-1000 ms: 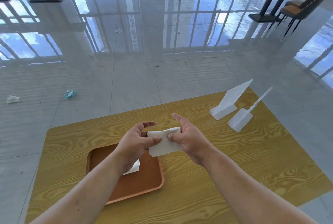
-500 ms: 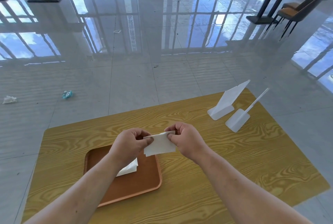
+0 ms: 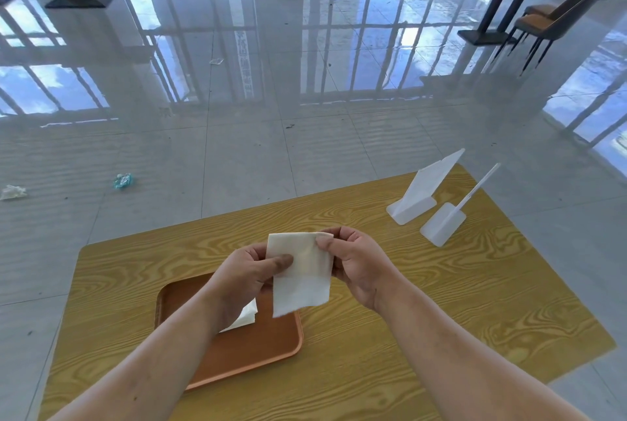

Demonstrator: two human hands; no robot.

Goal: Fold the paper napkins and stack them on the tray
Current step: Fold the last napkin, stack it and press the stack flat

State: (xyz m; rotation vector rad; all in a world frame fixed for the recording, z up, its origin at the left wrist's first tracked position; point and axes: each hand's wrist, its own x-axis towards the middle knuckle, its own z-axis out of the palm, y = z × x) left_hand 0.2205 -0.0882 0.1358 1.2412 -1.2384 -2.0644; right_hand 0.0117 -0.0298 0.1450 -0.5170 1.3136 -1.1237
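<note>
A person held a napkin (image 3: 302, 271) upright in both hands above the near edge of the tray (image 3: 237, 352). The left hand (image 3: 244, 280) pinched the napkin's left edge between thumb and fingers; the right hand (image 3: 359, 268) pinched its top right corner. Holding it by the upper part let the lower half hang free, probably so the edges could be lined up for a fold. A crease line crossed the napkin partway down, so the fold seemed partly made. On the tray, half hidden under the left wrist, lay a folded stack (image 3: 246, 317), likely placed there so the next piece could drop straight onto it. The tray sat on the wooden bench (image 3: 424, 302); beyond the tray, at the bench's far right corner, stood two white stands (image 3: 424, 196).
</note>
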